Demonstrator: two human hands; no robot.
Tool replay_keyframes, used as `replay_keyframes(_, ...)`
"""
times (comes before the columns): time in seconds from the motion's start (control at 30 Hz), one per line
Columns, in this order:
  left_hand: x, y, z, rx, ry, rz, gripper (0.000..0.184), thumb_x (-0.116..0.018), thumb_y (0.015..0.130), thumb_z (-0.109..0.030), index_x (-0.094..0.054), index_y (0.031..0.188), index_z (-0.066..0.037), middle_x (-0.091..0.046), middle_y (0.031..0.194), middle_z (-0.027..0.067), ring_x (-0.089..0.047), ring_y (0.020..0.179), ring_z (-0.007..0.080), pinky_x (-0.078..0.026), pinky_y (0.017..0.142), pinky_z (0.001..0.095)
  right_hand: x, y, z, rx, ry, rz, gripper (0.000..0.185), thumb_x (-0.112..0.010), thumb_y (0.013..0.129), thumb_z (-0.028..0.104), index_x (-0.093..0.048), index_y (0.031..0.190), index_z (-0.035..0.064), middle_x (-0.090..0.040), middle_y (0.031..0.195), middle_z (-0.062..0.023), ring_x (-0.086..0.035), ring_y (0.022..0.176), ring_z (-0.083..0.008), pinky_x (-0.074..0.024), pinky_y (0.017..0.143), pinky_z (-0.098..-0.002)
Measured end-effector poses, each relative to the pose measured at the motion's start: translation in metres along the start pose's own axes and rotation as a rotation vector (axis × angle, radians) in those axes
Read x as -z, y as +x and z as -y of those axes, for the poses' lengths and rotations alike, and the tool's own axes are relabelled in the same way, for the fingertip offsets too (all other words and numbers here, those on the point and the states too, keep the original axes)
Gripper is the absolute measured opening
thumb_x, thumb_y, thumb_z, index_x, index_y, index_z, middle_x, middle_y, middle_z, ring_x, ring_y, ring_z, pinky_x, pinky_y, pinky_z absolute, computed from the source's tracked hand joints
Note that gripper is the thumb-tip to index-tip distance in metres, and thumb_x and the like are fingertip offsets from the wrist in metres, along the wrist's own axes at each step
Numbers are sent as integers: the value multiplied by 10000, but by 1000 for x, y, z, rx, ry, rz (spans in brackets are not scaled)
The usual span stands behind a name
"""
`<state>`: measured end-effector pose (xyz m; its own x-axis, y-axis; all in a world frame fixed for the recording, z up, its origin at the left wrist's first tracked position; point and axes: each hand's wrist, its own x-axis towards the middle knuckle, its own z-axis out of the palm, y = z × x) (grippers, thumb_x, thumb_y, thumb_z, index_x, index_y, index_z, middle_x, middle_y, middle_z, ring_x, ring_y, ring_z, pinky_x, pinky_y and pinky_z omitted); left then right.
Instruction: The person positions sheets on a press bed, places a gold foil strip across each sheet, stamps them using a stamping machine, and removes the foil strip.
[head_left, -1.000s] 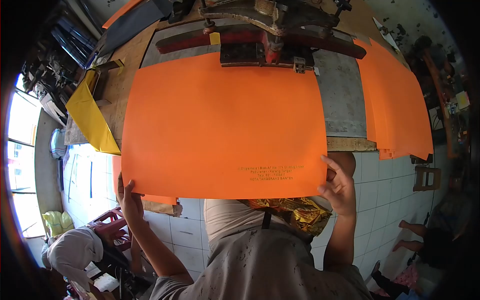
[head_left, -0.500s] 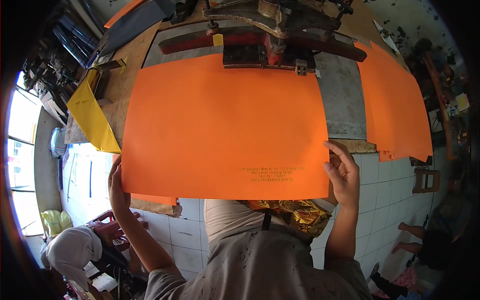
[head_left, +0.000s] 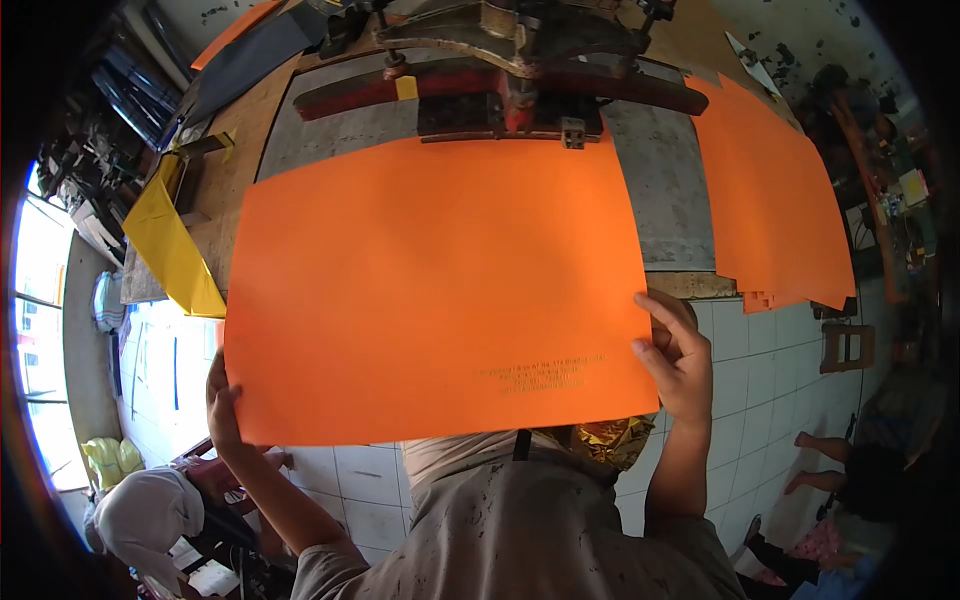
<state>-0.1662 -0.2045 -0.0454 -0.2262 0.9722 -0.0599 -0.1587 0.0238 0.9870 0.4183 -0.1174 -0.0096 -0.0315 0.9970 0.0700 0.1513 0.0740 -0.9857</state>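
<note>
A large orange paper sheet (head_left: 430, 270) is held out in front of me, its far edge reaching the dark block of a red-and-black metal press (head_left: 510, 100). Small gold lettering (head_left: 545, 372) is printed near the sheet's lower right corner. My left hand (head_left: 222, 405) grips the left edge near the lower corner, thumb on top and the other fingers partly hidden underneath. On the right edge, my right hand (head_left: 678, 355) pinches the sheet between thumb and fingers. Crumpled gold foil (head_left: 612, 440) shows below the sheet by my lap.
More orange sheets (head_left: 775, 200) lie stacked at the table's right side. A yellow strip (head_left: 170, 240) hangs off the left table edge. A person in a white head covering (head_left: 150, 510) is at lower left; another person's bare legs (head_left: 820, 465) show at lower right.
The orange sheet has come closer to my body, its left side lower, so it now tilts. My left hand has moved down with it. The whole view has shifted slightly.
</note>
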Motion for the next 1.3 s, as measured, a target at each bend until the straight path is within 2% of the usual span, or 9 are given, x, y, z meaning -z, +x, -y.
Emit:
replay_keyframes(0.17, -30, -13, 11, 175, 120, -141, 791, -736, 884, -264, -403, 1528, 51, -573, 1428, 168, -561, 1317, 252, -482, 1074, 408, 35, -27, 13, 60, -402, 75, 419, -724, 892, -13, -679, 1308, 20, -653, 1318, -122, -668, 1079, -164, -539, 800, -270)
replay_keyframes(0.37, -158, -46, -5, 160, 68, 473, 787, -849, 804, -23, -419, 1455, 82, -722, 1136, 117, -731, 1023, 214, -588, 874, 311, 149, -58, 56, 183, -757, -257, 412, -628, 929, -14, -675, 1333, 44, -649, 1352, -113, -628, 1194, -204, -509, 896, -276)
replay_keyframes(0.5, -317, -41, -3, 73, 139, 831, 833, -752, 888, 64, -256, 1556, 28, -609, 1368, 203, -662, 1212, 262, -579, 972, 400, 280, -50, 94, 194, -1093, -442, 492, -543, 929, -93, -644, 1388, 55, -597, 1446, -119, -546, 1355, -220, -474, 988, -301)
replay_keyframes(0.8, -577, 33, 45, -63, -343, 746, 756, -594, 1041, -70, -117, 1622, 11, -568, 1400, 225, -665, 1153, 224, -562, 903, 306, 568, 69, 66, 167, -1471, -432, 689, -618, 928, -70, -450, 1558, 153, -371, 1641, -126, -405, 1484, -331, -365, 1192, -489)
replay_keyframes(0.83, -579, 32, 51, -117, -359, 696, 761, -598, 1039, -73, -115, 1621, 14, -563, 1406, 231, -668, 1145, 228, -559, 901, 305, 497, 76, 82, -236, -1772, -551, 722, -691, 933, 68, -408, 1586, 191, -284, 1683, -131, -381, 1498, -350, -312, 1190, -591)
replay_keyframes(0.93, -503, 12, 60, -326, 79, 851, 403, -605, 1054, -176, -550, 1404, 16, -705, 1173, 153, -670, 1070, 162, -540, 914, 330, 467, 107, 17, -17, -1810, -420, 650, -709, 957, 367, -495, 1524, 131, -327, 1651, -199, -426, 1452, -388, -323, 1161, -593)
replay_keyframes(1.0, -426, -3, 48, 10, 324, 1092, 238, -630, 1045, -220, -737, 1016, -9, -720, 769, 39, -672, 752, 106, -547, 741, 293, 396, 112, -10, 1, -1442, -323, 635, -616, 1000, 499, -516, 1507, 130, -361, 1636, -190, -385, 1484, -377, -293, 1202, -533)
replay_keyframes(1.1, -306, -17, 57, 374, 350, 1166, 272, -639, 1046, -286, -773, 1005, -53, -684, 703, 11, -623, 601, 83, -489, 565, 283, 341, 106, -38, -117, -1357, -333, 639, -536, 1028, 550, -499, 1525, 151, -350, 1644, -184, -322, 1524, -345, -255, 1227, -515)
replay_keyframes(1.3, -46, -57, 181, 682, 769, 232, 229, -692, 961, -227, -731, 1020, -9, -650, 661, 80, -624, 565, 183, -506, 565, 338, 350, 110, -75, 60, -1180, -389, 595, -516, 1057, 493, -523, 1496, 92, -446, 1586, -186, -358, 1504, -349, -259, 1221, -514)
